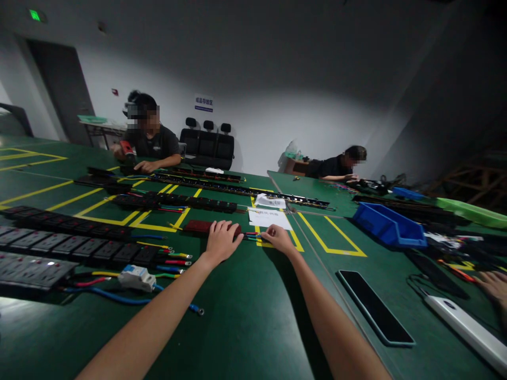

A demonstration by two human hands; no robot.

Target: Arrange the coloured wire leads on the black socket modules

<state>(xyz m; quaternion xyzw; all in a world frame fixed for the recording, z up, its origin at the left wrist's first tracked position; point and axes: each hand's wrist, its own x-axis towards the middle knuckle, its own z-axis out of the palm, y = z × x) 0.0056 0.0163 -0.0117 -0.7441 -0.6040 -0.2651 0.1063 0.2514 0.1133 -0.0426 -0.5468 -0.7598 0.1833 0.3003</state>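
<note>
A flat, dark red strip (197, 227) lies on the green table, with a thin yellow-green wire at its left end and several coloured wires (250, 236) coming out at its right. My left hand (222, 241) is closed over the strip's right part, fingers across the top and thumb along the near side. To the right, the fingertips of my right hand (279, 239) pinch the ends of those wires; the tips themselves are hidden. Just behind the hands lies a white paper sign (269, 218).
Black socket strips (95, 250) with lugged wires and a white breaker (137, 278) fill the left. A phone (374, 306), blue bin (390, 227) and white power bank (463, 327) lie right. Another person's hand (495, 287) is at the right edge; one co-worker holds a red drill (127, 150).
</note>
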